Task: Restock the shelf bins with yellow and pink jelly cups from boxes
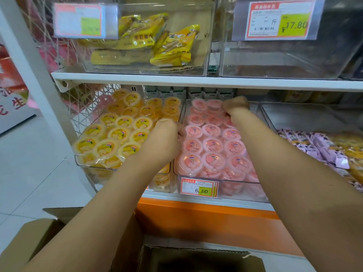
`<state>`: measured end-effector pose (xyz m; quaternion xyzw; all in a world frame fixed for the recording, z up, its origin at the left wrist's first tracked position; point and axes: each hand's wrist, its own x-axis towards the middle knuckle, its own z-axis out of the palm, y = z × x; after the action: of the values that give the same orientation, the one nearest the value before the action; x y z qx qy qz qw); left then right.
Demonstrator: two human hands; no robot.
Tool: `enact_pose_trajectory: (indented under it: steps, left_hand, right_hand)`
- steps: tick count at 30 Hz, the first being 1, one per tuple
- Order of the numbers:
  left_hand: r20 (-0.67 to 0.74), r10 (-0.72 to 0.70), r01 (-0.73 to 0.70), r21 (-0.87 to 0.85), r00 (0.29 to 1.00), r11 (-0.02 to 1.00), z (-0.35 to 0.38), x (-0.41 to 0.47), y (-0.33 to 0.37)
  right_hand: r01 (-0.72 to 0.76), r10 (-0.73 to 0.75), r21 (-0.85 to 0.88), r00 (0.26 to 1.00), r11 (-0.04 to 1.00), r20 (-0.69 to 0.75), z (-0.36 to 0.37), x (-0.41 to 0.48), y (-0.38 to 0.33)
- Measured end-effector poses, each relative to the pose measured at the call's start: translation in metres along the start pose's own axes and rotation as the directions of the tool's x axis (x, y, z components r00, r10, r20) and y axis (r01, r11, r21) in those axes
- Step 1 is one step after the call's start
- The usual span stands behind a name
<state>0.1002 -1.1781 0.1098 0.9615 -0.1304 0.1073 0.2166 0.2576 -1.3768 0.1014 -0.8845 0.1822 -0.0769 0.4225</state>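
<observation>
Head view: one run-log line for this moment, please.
left hand: pink bin, left edge | right hand: pink bin, rear | grips: unclear

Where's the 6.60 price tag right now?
Head view, lower centre: the 6.60 price tag sits on the front of the pink jelly cup bin, right of the yellow jelly cup bin, above the orange shelf base.

Left grip [165,138] and right grip [235,106] knuckles-up, fingers curled under and mostly hidden, the right farther forward.
</observation>
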Motion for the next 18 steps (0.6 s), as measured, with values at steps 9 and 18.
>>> enact_pose_trajectory:
  steps: [9, 18]
  left_hand:
    - [-0.178, -0.111, 0.062, -0.261, 0.978, 0.963, -0.029, -0.121, 0.004]
    - [0.374, -0.596, 0.622, 0.062, 0.711, 0.781, 0.057, -0.205, -0.077]
  right_hand:
    - [0.349, -0.290, -0.017, 0.804, 0.937, 0.519, -0.088, -0.204, 0.023]
    - [0.285, 0.173, -0.559, 0.759, 0.779, 0.628, -0.036, -0.271, 0.161]
